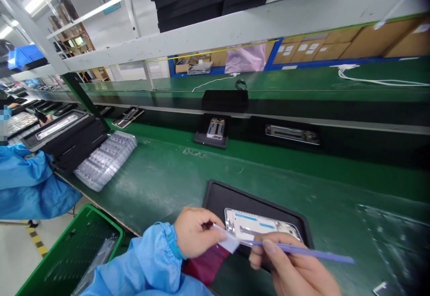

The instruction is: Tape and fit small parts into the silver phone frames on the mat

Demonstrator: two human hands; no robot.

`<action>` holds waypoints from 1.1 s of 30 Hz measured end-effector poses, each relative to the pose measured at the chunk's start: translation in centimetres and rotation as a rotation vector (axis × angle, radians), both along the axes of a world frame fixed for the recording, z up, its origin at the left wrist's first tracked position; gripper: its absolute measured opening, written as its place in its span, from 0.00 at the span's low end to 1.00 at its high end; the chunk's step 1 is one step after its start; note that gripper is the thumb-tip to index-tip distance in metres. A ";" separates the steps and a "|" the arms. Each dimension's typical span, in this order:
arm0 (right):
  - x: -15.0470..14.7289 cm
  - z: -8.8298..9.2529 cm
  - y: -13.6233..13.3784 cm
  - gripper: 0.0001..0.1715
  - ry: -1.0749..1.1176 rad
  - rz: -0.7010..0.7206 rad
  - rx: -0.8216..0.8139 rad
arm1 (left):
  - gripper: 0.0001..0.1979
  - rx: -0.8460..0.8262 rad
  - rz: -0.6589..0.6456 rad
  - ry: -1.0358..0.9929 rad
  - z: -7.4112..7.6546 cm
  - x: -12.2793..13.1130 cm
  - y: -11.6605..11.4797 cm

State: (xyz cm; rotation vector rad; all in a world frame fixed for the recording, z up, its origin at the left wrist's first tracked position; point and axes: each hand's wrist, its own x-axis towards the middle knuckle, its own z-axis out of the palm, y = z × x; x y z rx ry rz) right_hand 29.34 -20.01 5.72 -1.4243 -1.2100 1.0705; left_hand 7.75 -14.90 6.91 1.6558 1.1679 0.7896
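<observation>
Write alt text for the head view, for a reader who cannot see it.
A person's left hand pinches a small white sheet while the right hand holds a purple stick, its tip at the sheet's edge. Just beyond, a silver phone frame lies in a black tray on a green bench. A co-worker's blue sleeve is at far left.

A green crate [63, 252] with clear plastic [97, 260] inside stands below the counter [157, 170]. Clear trays [105, 159] lie on it, near a co-worker's blue sleeve [20, 170]. Beyond are a pink cloth [247, 57], cardboard boxes [363, 43], white cables [376, 80] and, far left, blue bins [28, 56].
</observation>
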 end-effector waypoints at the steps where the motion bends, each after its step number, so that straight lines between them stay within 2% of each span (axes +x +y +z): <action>1: 0.2 -0.5 0.6 0.21 0.020 0.009 -0.050 | 0.07 -0.006 0.067 -0.013 -0.6 -0.8 0.8; 4: 0.5 -2.3 2.4 0.23 -0.038 0.083 -0.187 | 0.09 -0.010 0.316 -0.073 -3.1 -3.9 3.9; 6: 0.5 -3.2 3.4 0.24 -0.145 0.115 -0.229 | 0.11 -0.002 0.425 -0.094 -4.7 -6.0 5.9; 9: 0.2 -3.6 4.1 0.25 -0.273 0.159 -0.248 | 0.14 0.007 0.510 -0.113 -6.8 -8.0 7.7; 13: -0.1 -3.3 4.3 0.25 -0.350 0.184 -0.234 | 0.15 0.014 0.540 -0.121 -8.4 -8.5 8.2; 17: -0.2 -3.3 4.5 0.25 -0.380 0.185 -0.240 | 0.15 0.013 0.545 -0.130 -9.1 -8.4 8.1; 23: -0.5 -3.2 4.0 0.24 -0.441 0.140 -0.200 | 0.16 0.022 0.541 -0.116 -9.1 -8.4 8.1; 29: -0.8 -3.6 3.2 0.22 -0.479 0.096 -0.037 | 0.16 0.051 0.569 -0.009 -9.4 -8.6 8.2; 33: -1.5 -2.2 2.4 0.20 -0.395 0.061 0.033 | 0.18 0.084 0.573 0.059 -9.1 -8.9 8.2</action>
